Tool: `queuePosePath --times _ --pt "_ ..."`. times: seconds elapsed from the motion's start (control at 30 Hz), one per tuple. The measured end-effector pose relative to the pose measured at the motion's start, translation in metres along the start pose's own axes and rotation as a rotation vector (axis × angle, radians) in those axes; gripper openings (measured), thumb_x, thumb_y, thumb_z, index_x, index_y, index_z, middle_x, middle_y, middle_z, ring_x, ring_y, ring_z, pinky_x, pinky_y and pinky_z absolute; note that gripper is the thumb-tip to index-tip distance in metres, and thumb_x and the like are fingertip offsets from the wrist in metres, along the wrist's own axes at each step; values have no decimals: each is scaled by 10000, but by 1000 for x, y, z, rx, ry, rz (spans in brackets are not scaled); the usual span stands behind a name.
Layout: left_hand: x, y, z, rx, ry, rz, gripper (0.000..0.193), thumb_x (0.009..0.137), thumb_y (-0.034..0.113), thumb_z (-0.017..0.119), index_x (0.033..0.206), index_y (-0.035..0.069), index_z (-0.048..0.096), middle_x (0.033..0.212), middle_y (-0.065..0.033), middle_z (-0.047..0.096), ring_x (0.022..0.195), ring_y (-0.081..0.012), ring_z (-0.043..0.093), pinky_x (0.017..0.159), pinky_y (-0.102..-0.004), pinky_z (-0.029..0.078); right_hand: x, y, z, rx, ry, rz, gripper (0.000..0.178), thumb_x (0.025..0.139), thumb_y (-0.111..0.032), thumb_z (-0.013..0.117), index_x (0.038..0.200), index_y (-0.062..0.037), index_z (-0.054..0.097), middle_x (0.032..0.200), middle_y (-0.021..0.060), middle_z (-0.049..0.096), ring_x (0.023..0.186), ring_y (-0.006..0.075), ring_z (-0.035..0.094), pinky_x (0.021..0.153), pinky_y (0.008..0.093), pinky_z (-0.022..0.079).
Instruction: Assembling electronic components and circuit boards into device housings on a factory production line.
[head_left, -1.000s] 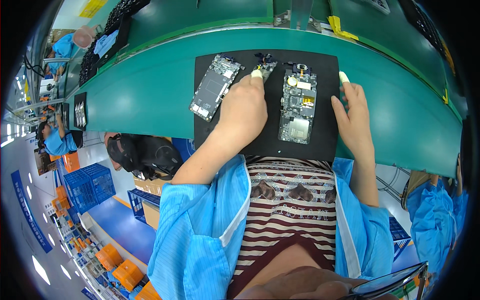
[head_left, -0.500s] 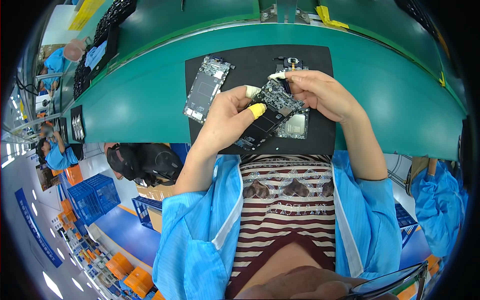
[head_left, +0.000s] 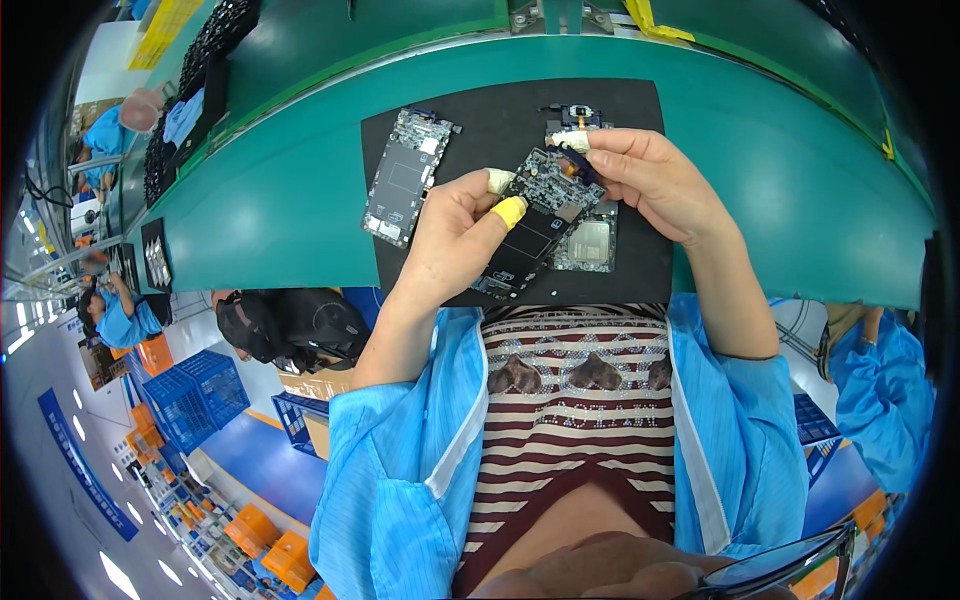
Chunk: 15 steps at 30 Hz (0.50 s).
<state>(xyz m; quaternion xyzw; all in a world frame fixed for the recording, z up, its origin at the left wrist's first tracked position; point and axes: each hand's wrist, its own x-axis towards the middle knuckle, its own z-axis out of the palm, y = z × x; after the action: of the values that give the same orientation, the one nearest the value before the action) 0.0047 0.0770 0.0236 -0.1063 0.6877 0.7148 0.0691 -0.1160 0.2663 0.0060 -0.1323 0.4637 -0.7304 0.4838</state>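
My left hand (head_left: 450,238) grips a phone mainboard assembly (head_left: 532,238) by its left edge; it is black at the lower end and packed with chips at the upper end. Yellow and white finger cots cover two of its fingertips. At the board's upper right corner, my right hand (head_left: 662,188) pinches a small dark part with a bit of orange (head_left: 575,163); whether it is attached cannot be made out. Partly hidden beneath lies a second board (head_left: 590,245). A third, similar board (head_left: 400,180) lies apart on the left.
A black mat (head_left: 490,120) lies under the boards on the green bench (head_left: 800,210). A dark tray of small parts (head_left: 156,253) stands at the bench's left end. Beyond are a black bag (head_left: 290,325), blue crates (head_left: 195,400), and other people in blue coats.
My right fingers have shifted on the small dark part, and its orange bit now shows at the board's corner. My left hand keeps its grip. The whole view has moved slightly.
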Motion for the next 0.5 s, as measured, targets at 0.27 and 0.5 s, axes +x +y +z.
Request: queuePosePath --times 0.27,0.5 --pt "0 -6 2 34 51 15 113 839 -12 519 928 -35 585 735 5 602 605 12 410 489 -176 299 -4 0 2 -178 8 -59 269 924 -175 502 1128 -23 590 918 1 629 787 29 548 665 182 454" --pt "-2 1 8 68 106 0 130 836 -13 517 941 -42 589 742 -3 615 621 4 450 509 -175 331 -6 -4 7 -355 64 -73 272 926 -193 501 1142 -60 597 902 -28 619 797 23 533 670 184 449"
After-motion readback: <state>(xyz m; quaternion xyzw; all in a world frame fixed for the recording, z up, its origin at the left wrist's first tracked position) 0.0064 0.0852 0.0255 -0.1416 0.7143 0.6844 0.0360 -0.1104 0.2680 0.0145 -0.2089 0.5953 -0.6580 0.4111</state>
